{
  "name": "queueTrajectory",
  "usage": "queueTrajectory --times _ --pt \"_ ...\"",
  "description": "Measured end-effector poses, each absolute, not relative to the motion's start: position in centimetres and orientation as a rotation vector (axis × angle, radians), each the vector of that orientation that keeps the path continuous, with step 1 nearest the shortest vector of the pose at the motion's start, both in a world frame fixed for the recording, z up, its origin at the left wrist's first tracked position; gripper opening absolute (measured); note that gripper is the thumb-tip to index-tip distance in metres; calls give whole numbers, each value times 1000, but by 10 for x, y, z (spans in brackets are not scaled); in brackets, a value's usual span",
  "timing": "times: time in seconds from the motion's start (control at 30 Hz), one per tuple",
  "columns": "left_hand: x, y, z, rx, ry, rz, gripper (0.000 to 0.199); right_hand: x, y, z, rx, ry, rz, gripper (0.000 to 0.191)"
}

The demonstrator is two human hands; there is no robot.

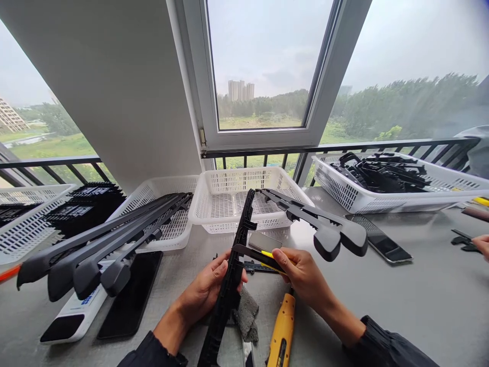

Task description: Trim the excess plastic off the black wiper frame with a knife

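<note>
My left hand (208, 288) is wrapped round a long black plastic part (229, 285), which stands tilted in front of me, its top end over the middle basket. Pinched in my right hand (301, 272) is a yellow and black knife (263, 258); its dark blade reaches left to the part, just above my left fingers. Beneath the hands lie a grey cloth (246, 313) and a black caliper (255, 266). A yellow power tool (281, 331) rests near the front edge, below my right hand.
Long dark parts (95, 250) lean on the left basket (183, 237), two more (324, 227) on the middle basket (206, 216). The right basket (344, 196) holds many black pieces. Phones (132, 300) (382, 242) lie on the table. Another person's hand (483, 245) is at far right.
</note>
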State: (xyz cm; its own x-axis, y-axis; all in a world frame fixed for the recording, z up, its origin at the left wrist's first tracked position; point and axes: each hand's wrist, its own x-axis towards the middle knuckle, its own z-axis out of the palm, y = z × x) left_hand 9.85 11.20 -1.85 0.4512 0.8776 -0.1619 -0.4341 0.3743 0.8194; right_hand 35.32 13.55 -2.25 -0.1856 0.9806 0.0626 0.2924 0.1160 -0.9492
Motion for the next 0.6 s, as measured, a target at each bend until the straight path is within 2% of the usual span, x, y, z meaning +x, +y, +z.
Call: queueTrajectory --times 0.37,0.6 --pt "92 113 -24 818 604 836 67 354 136 -18 -1239 -1517 1178 72" --pt "90 112 -29 823 606 836 65 355 137 -17 -1239 -1467 1198 72"
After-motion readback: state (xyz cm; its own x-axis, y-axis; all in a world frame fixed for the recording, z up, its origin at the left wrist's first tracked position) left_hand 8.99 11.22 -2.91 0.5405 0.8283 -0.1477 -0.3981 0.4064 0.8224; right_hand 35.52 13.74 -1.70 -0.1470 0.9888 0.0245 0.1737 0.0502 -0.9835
